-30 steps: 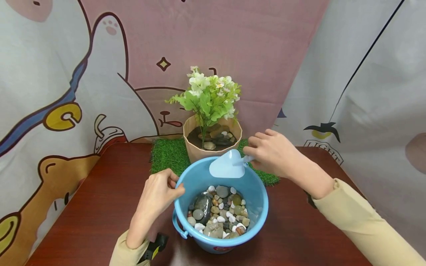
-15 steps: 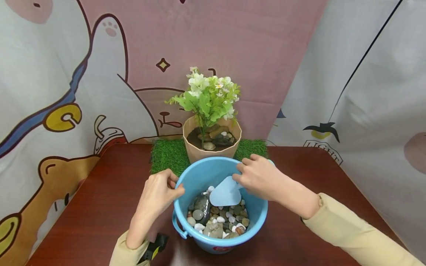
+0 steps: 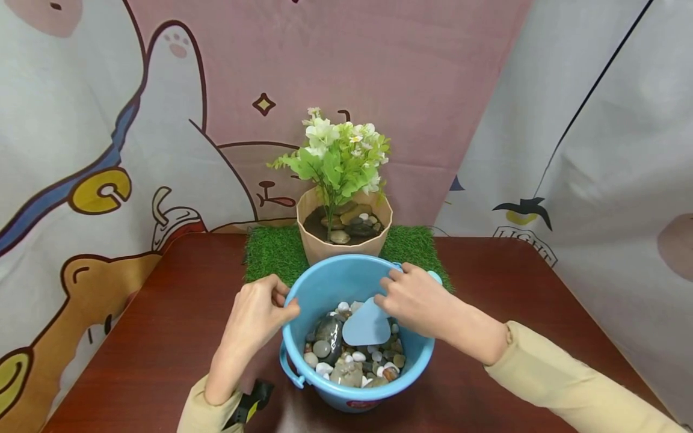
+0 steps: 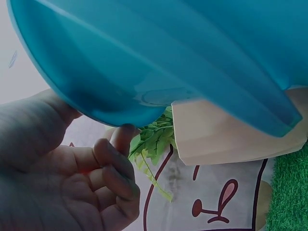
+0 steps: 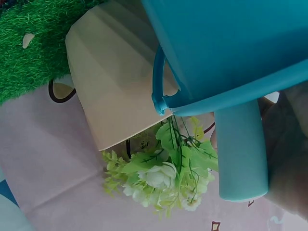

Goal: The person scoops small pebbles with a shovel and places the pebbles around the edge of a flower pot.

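A light-blue bucket [image 3: 325,285] stands on the table, with wet pebbles [image 3: 346,374] of grey, white and brown inside. My left hand [image 3: 253,310] pinches its left rim; in the left wrist view the thumb and a fingertip of that hand [image 4: 77,168] meet at the edge. In my right hand [image 3: 419,304] I grip a pale-blue toy shovel [image 3: 367,326] over the bucket's right rim. The blade is down inside, overlapping the stones, and its face hides some of them. The shovel's handle [image 5: 241,154] sticks out past the rim in the right wrist view.
Behind the bucket, a beige faceted pot [image 3: 346,249] with white flowers [image 3: 323,133] and stones stands on a green turf mat [image 3: 276,255]. A printed cloth [image 3: 411,72] hangs behind the dark red table [image 3: 178,325]. The bucket's handle [image 3: 289,370] hangs at its left side.
My right hand has lowered from above the right rim, bringing the shovel blade from the bucket's top down to the stones. The left hand keeps its hold on the rim.
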`<state>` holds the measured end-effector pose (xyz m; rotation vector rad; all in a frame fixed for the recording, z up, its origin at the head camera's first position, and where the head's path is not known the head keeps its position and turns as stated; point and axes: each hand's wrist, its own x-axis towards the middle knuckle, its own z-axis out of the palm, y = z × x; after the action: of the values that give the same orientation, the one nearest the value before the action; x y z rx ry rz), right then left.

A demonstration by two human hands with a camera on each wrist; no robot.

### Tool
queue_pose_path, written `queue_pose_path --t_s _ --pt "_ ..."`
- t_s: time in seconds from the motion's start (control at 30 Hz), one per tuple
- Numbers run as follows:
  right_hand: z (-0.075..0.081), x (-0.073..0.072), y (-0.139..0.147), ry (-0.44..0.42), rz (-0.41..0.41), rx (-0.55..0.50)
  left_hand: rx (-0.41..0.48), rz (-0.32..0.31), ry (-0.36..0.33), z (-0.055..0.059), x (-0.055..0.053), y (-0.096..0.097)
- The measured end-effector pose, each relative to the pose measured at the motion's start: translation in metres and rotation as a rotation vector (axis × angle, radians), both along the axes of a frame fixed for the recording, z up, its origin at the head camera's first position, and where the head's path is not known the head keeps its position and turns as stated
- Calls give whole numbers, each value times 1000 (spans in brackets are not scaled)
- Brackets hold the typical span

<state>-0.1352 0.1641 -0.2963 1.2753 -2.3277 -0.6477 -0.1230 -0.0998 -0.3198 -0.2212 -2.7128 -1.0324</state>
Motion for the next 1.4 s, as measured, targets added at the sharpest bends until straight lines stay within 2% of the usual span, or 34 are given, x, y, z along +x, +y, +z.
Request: queue_pose_path --t_s 0.37,0.77,0.93,1.4 --pt "-1 2 -3 -2 -3 14 5 3 -10 0 1 0" --pt "-21 1 -10 2 41 -48 14 2 -12 0 0 0" --pt "-28 -1 -14 1 27 -67 16 0 -9 -1 0 0" --pt "-26 -2 -17 -128 0 -12 12 3 -9 0 1 0"
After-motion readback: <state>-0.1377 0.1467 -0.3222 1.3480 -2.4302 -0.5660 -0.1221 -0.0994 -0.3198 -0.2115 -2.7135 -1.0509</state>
